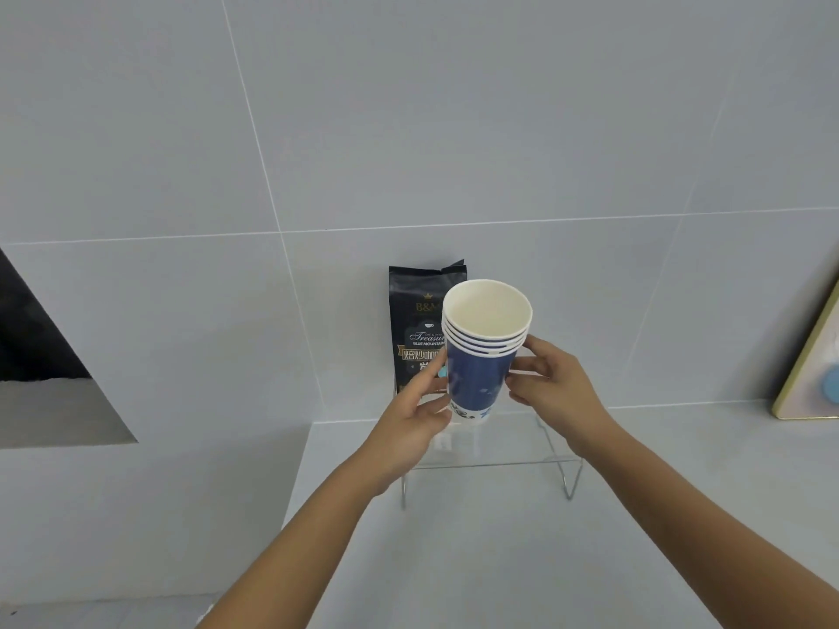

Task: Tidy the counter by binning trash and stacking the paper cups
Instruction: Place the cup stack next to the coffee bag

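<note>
Head view: both hands raised over a pale grey counter [635, 515], holding one stack of paper cups [481, 356] between them. Stack is blue-walled, white inside, several rims nested at the top, mouth tilted toward the camera; its base sits just above a clear shelf riser [490, 460] with metal legs, contact not determinable. Left hand [415, 424] closed around the lower left side of the stack, thumb across the base, fingers behind. Right hand [551, 383] grips the right wall just under the rims, fingers curled against it. Behind the stack, a black coffee bag [415, 329] stands upright against the tiled wall [408, 129]. At far right, a framed board [812, 365] leans on the wall.
</note>
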